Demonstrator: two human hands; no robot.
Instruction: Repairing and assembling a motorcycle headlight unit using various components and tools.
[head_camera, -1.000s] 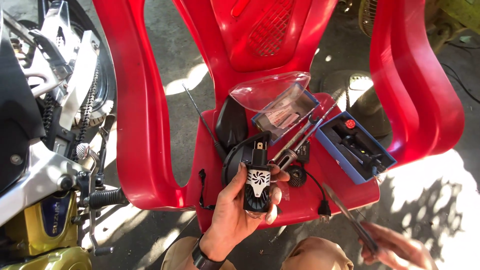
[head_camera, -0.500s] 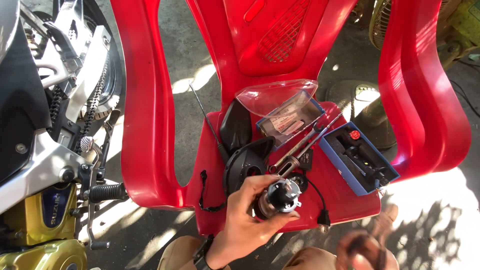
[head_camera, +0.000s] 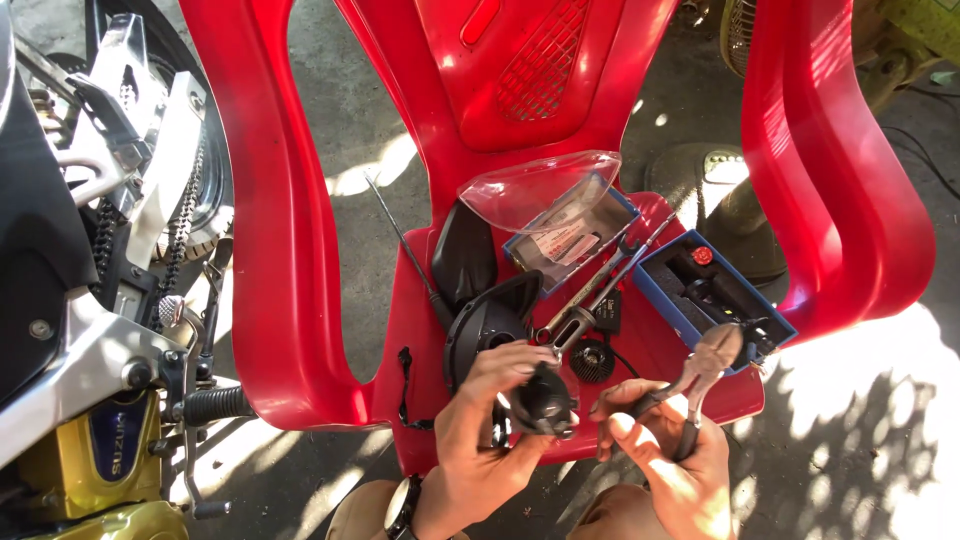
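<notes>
Black round lamp unit (head_camera: 545, 400) sits lower centre of frame, left hand (head_camera: 480, 440) clamped around it over the red plastic chair (head_camera: 300, 300). Right hand (head_camera: 670, 465) grips pliers (head_camera: 700, 375) — jaws pointing up toward the blue box (head_camera: 715, 290), right of centre.

On the chair seat (head_camera: 655, 350): open box (head_camera: 712, 296) at right edge, clear cover (head_camera: 540, 190) at back, round lamp shell (head_camera: 480, 325) at left.

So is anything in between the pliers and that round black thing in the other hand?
Nothing visible. The left hand holds the round black part, the right hand holds the pliers, and only open space above the red chair seat separates them.
</notes>
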